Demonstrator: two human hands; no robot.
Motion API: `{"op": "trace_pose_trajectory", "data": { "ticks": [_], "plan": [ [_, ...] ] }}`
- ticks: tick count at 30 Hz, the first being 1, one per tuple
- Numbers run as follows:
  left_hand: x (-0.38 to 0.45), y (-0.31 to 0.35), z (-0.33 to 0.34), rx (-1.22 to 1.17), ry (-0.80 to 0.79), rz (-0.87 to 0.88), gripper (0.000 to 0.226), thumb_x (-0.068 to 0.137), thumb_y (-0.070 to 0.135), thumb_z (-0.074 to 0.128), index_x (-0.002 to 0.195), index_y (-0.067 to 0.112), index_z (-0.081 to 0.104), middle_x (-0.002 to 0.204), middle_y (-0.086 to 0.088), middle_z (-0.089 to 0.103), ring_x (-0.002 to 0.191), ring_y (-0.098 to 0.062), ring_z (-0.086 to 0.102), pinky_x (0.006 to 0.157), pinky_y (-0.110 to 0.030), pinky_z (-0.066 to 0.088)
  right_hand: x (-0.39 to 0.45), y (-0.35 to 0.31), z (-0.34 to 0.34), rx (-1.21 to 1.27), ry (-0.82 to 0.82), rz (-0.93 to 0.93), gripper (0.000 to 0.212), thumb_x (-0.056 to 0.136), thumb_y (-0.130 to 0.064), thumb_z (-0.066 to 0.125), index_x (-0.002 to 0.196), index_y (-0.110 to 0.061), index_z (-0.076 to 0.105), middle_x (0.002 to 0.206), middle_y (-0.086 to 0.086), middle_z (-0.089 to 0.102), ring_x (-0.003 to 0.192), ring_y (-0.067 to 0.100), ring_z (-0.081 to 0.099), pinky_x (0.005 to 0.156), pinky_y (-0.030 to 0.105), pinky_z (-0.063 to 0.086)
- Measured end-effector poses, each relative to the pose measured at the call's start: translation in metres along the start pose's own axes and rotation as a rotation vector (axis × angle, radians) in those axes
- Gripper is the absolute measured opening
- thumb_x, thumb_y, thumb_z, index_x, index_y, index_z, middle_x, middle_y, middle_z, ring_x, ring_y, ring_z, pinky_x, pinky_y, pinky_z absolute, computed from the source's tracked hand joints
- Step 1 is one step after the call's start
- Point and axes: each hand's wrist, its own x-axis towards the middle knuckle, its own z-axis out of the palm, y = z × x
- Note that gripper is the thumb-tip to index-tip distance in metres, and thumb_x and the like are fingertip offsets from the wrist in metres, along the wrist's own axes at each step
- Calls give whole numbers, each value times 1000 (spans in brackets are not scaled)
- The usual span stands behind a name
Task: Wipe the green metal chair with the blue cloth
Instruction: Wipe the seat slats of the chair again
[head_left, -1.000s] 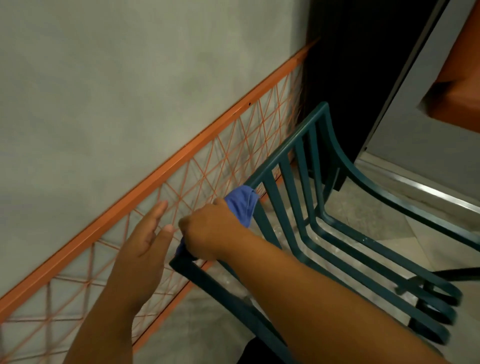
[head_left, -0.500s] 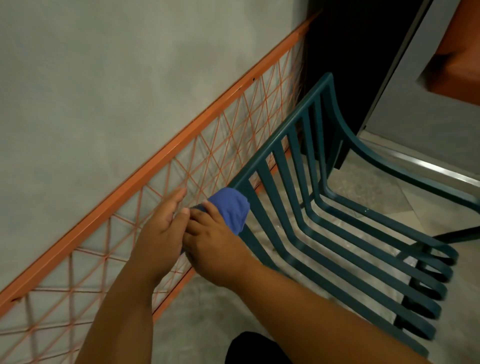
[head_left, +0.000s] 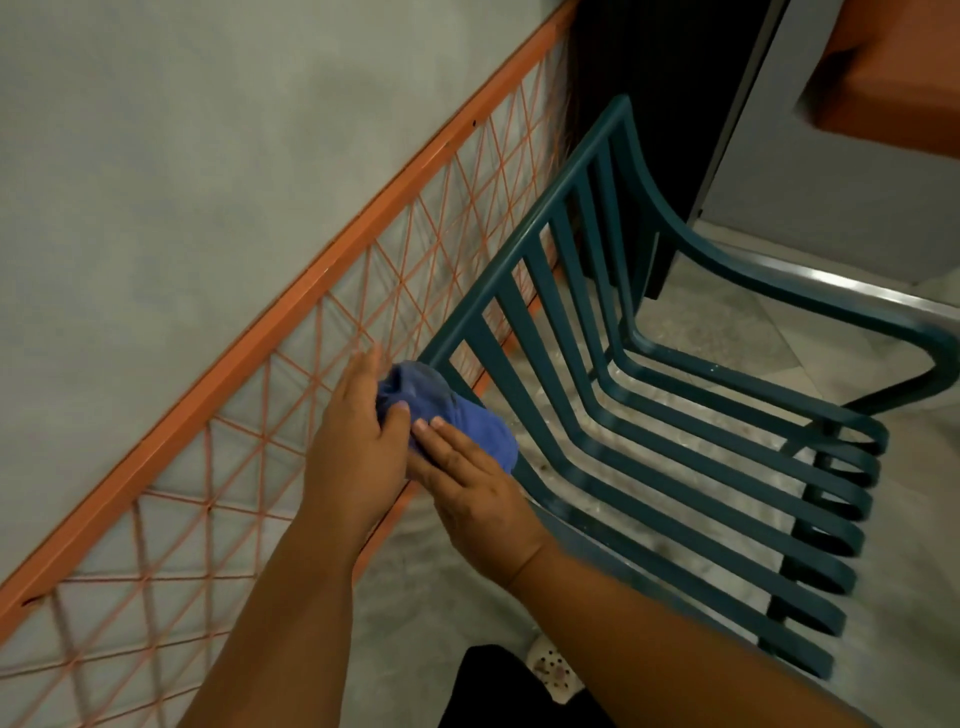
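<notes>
The green metal chair (head_left: 670, 395) with slatted back and seat stands in the middle and right of the head view. A bunched blue cloth (head_left: 447, 415) lies over the near end of the chair's top rail. My left hand (head_left: 358, 447) cups the cloth from the left, thumb on it. My right hand (head_left: 472, 493) lies flat against the cloth from below right, fingers pressed on it. The rail's near corner is hidden under the cloth and hands.
An orange metal frame with a thin wire lattice (head_left: 322, 332) runs diagonally along the grey wall (head_left: 182, 156), right behind the chair's back. A dark door edge (head_left: 665, 104) and an orange surface (head_left: 893, 67) are at the top right. Grey floor lies below.
My left hand has moved from open beside the rail onto the cloth. My right hand has opened from a fist to flat fingers, and the cloth has slid toward the rail's near end.
</notes>
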Motion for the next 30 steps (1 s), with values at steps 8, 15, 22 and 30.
{"op": "trace_pose_trajectory", "data": {
  "ticks": [8,15,22,30],
  "plan": [
    [-3,3,14,204,78,-44,37,97,30,45,132,21,51,106,-3,66,83,-15,60,65,-29,43,-52,25,-4,-145,-43,290,59,68,-1,82,123,-14,64,123,6,65,110,25,64,89,40,50],
    [0,9,18,405,107,-28,34,96,23,47,128,15,55,104,-16,67,94,-38,60,80,-44,49,-23,22,8,49,-196,505,56,92,-17,46,146,-20,32,142,4,47,125,24,44,104,46,35],
    [-7,12,24,459,176,-19,23,93,18,49,113,10,59,76,-10,62,71,-33,54,87,-55,45,-67,77,-41,-5,-827,971,34,99,-31,35,128,-19,50,125,10,59,110,26,55,98,44,44],
    [0,3,41,669,227,4,37,89,7,47,125,4,50,122,-19,59,121,-36,48,110,-60,7,-19,36,-6,223,-334,693,29,98,-18,41,124,-17,52,106,7,64,97,26,60,85,38,46]
  ]
}}
